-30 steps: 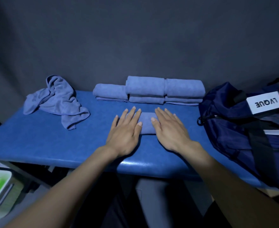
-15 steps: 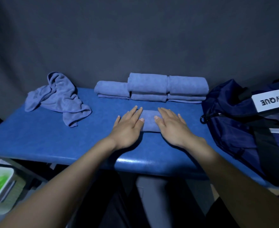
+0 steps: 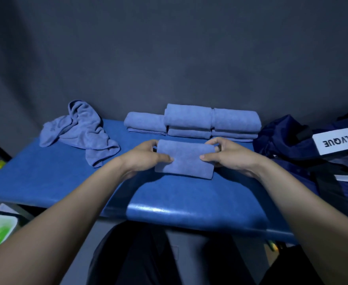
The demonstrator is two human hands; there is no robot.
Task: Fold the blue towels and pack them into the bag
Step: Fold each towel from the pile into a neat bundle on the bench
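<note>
Blue terry, folded into a compact rectangle: the folded towel (image 3: pixel 184 159) sits near the middle of the padded table (image 3: pixel 45 173), pinched at both short ends. Left hand (image 3: pixel 146 156) grips the left end, thumb on top and fingers curled behind; right hand (image 3: pixel 228 156) mirrors it on the right end. Whether the towel is raised off the surface or still resting on it, I cannot tell.

Just behind it along the back edge, the stacked towels (image 3: pixel 191 122) lie in three neat piles (left pile looks lower than the other two). One crumpled towel (image 3: pixel 82 132) lies unfolded at far left, well apart. The navy bag (image 3: pixel 304 153) rests at the right end of the table; its opening is not clearly visible.

Judgement on the step: this piece is ready to join a pile or go to the bag. To do it well, keep equal pinch on both ends so the layers do not slide, keep it level, set it down square to the neighbours, and release both hands together.
</note>
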